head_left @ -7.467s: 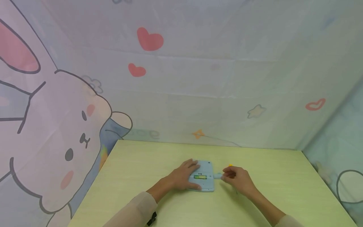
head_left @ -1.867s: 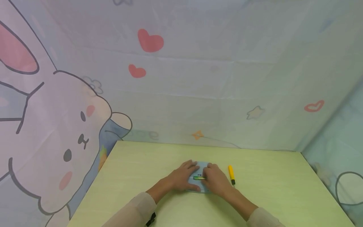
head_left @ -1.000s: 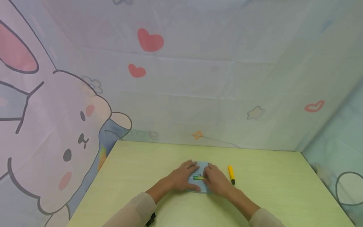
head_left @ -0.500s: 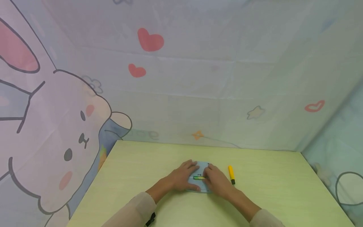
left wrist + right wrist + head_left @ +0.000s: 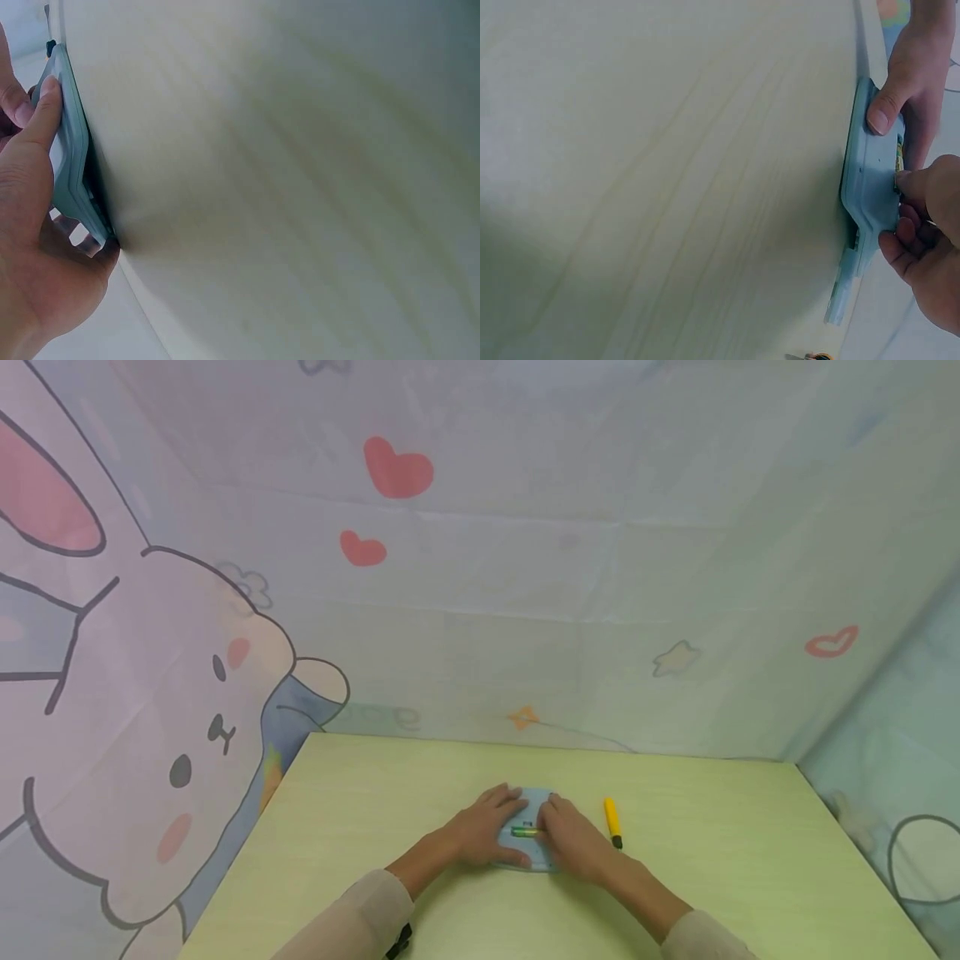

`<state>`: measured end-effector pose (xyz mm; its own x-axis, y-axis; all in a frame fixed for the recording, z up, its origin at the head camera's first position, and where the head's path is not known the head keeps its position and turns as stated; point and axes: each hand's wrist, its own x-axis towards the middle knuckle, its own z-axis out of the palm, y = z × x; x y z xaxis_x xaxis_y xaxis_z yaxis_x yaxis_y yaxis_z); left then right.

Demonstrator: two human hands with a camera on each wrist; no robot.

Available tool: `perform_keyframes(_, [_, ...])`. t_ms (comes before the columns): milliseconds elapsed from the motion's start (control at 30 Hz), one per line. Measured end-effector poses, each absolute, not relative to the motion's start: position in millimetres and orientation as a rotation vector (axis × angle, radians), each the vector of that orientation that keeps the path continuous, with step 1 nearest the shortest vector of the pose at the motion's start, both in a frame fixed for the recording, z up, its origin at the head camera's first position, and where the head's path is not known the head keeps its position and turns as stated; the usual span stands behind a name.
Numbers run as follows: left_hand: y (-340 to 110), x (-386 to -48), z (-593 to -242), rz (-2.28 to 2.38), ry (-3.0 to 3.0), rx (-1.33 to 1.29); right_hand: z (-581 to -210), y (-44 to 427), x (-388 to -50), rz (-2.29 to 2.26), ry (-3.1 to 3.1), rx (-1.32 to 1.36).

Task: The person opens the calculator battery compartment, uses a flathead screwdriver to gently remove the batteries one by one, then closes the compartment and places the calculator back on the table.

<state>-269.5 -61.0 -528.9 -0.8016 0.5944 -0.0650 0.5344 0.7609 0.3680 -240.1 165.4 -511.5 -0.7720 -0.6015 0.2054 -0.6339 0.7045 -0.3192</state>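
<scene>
A flat light blue device (image 5: 537, 801) lies on the table, its back up, with a green-and-yellow battery (image 5: 524, 832) in its middle. My left hand (image 5: 482, 831) holds its left part, thumb near the front edge and fingers spread toward the far edge. In the left wrist view, that thumb lies on the device (image 5: 71, 142) while other fingers bend at its end. My right hand (image 5: 576, 840) pinches at the right end of the battery, fingers curled; that end is hidden. A light blue strip (image 5: 841, 287) shows beside the device in the right wrist view.
A screwdriver with a yellow handle (image 5: 612, 818) lies on the pale table (image 5: 720, 835), right of my right hand. Behind stands a printed cloth wall (image 5: 540, 568). A dark cable loop (image 5: 926, 817) hangs at the right. Something black (image 5: 401, 941) shows beneath my left sleeve.
My right hand has left the light blue piece at the device's right and moved left onto the battery. Over the last second neither hand visibly shifts; the left hand stays on the device.
</scene>
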Motion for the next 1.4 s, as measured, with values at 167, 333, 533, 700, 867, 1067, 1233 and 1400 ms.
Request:
perform_keyframes(167, [-62.0, -269.4, -529.4, 0.49, 2.781, 0.898, -511.9, 166.2, -239.8, 0.574, -2.821, 0.979])
perform_keyframes(333, [-62.8, -269.2, -527.3, 0.498, 2.78, 0.893, -508.9, 164.1, -240.3, 0.558, -2.783, 0.988])
perform_keyframes(533, [-62.4, -268.8, -528.0, 0.511, 2.777, 0.905, -510.4, 164.3, -241.4, 0.533, -2.788, 1.022])
perform_keyframes(700, [-61.2, -269.4, -529.0, 0.495, 2.782, 0.899, -513.9, 168.8, -243.7, 0.549, -2.777, 1.077])
perform_keyframes(867, [-60.7, -269.6, -529.4, 0.49, 2.782, 0.887, -513.1, 172.0, -243.7, 0.569, -2.739, 1.136])
perform_keyframes(1067, [-61.5, -269.8, -530.4, 0.481, 2.785, 0.89, -514.4, 168.7, -242.1, 0.546, -2.724, 1.126])
perform_keyframes(1233, [-62.2, -270.0, -529.9, 0.484, 2.781, 0.909, -513.9, 165.8, -239.1, 0.554, -2.695, 1.115])
perform_keyframes(1400, [-62.4, -269.8, -529.2, 0.484, 2.776, 0.917, -512.4, 163.3, -237.1, 0.577, -2.694, 1.096])
